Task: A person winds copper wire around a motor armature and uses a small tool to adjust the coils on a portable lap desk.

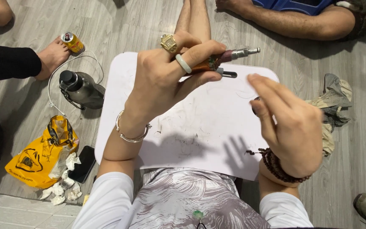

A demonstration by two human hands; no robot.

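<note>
My left hand [170, 72] is raised over a small white lap table [183, 135] and grips a pen-shaped device [227, 56] with a reddish-brown body and a metal tip pointing right. That hand wears a gold ring and a pale green ring, with a silver bracelet on the wrist. My right hand [291, 127] hovers to the right of the device, fingers spread and holding nothing, a brown bead bracelet on its wrist. A small dark object on the table is partly hidden behind my right fingers.
Left on the grey wood floor lie a dark bottle [81, 88], a yellow drink can [72, 42], a white cable, a yellow bag [41, 157], crumpled tissues and a black phone [83, 163]. A cloth heap [333, 106] lies right. Other people's legs and arm border the top.
</note>
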